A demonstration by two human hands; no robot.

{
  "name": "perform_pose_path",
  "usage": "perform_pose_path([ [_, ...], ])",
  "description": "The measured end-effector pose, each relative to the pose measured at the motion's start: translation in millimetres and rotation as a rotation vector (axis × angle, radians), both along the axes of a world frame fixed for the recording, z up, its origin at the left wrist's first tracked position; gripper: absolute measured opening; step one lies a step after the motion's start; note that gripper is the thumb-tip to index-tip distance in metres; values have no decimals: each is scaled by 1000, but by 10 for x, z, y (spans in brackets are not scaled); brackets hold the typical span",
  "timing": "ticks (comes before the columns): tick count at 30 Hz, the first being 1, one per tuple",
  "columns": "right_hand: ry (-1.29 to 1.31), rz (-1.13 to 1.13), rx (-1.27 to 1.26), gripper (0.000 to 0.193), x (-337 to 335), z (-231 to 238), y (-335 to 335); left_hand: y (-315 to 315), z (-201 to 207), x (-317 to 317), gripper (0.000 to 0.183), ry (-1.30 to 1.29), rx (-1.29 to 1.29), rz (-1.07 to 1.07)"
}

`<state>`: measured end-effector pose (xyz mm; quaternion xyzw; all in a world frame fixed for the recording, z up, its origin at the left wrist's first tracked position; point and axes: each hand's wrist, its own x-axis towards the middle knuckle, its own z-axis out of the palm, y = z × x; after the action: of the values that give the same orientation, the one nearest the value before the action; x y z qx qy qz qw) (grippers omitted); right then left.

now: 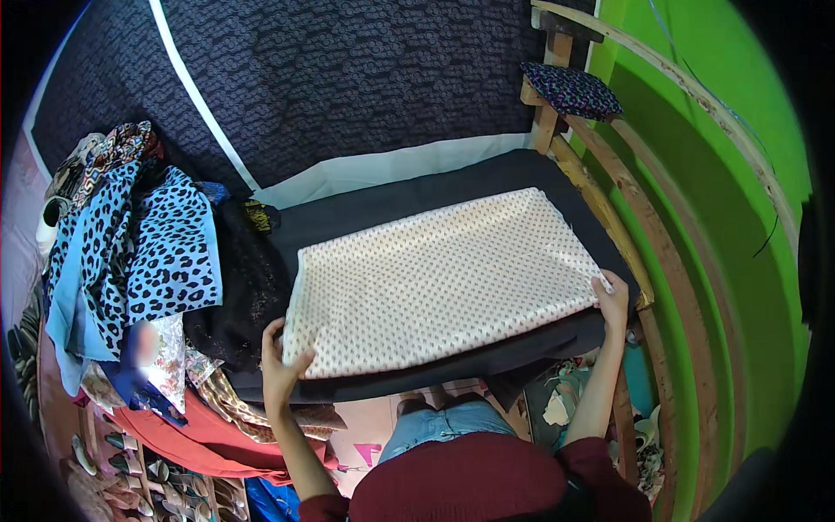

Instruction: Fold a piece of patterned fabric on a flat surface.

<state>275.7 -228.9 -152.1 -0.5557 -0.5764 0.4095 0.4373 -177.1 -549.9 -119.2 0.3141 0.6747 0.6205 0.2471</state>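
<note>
The white cloth [435,287], printed with small dark marks, lies flat across the middle of the black cover [487,184], which seems to give it a level base. The left hand [285,358] grips its near left corner, thumb on top; the right hand [612,300] pinches the near right corner. Held so wide apart, the corners probably draw the near edge straight between them. The leopard-print cloth [178,244] hangs over a heap at left, perhaps set aside for room. A pillow [574,91] rests on the wooden frame [609,174] at far right.
</note>
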Motion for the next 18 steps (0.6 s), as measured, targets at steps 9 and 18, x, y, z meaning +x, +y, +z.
perform_pose_path([
  [9,-400,-199,143,28,230,-343,-540,-538,-555,311,77,-3,-247,49],
  [18,-963,77,194,47,-764,-53,-673,22,-138,359,75,837,-545,130],
])
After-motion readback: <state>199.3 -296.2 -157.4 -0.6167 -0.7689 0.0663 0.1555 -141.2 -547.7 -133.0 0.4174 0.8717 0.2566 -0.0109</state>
